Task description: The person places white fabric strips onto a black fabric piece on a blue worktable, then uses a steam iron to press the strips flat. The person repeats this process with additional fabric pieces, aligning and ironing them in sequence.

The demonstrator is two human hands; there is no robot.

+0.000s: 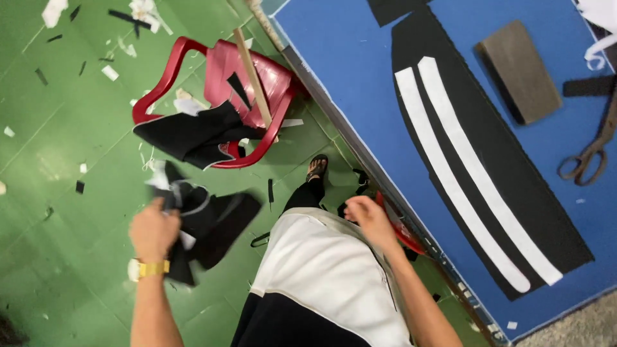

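Head view | left hand [153,232] grips black fabric pieces [212,222] | crumpled, white-edged

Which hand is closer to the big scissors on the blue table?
The right hand. It is by the table's edge, down-left of the scissors. The left hand is farther off over the green floor, holding black cloth.
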